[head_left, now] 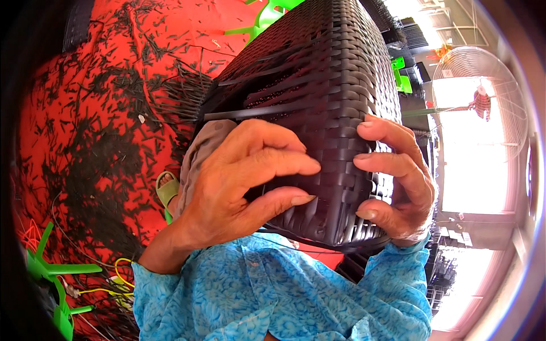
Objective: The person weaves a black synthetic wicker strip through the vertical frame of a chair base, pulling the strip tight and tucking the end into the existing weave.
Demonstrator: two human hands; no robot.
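Note:
A large dark piece of wickerwork (pixel 355 108), woven from flat plastic strips, stands tilted in front of me. Its right side and corner are closely woven, while loose strips (pixel 270 111) run across an unfilled part of its left face. My left hand (pixel 244 170) lies over that left face, fingers bent, with a gap between thumb and forefinger and no strip visible between them. On the other side of the corner, my right hand (pixel 406 176) has its fingertips spread against the weave. Its palm faces the right side, partly out of sight.
Black strip offcuts (pixel 108 170) litter the red floor covering (pixel 182 28) at left. A bright green plastic stool (pixel 54 267) and a yellow cord (pixel 105 291) lie at lower left. At right stands a large wire-guarded fan (pixel 480 102). More green plastic (pixel 264 23) shows behind the wickerwork.

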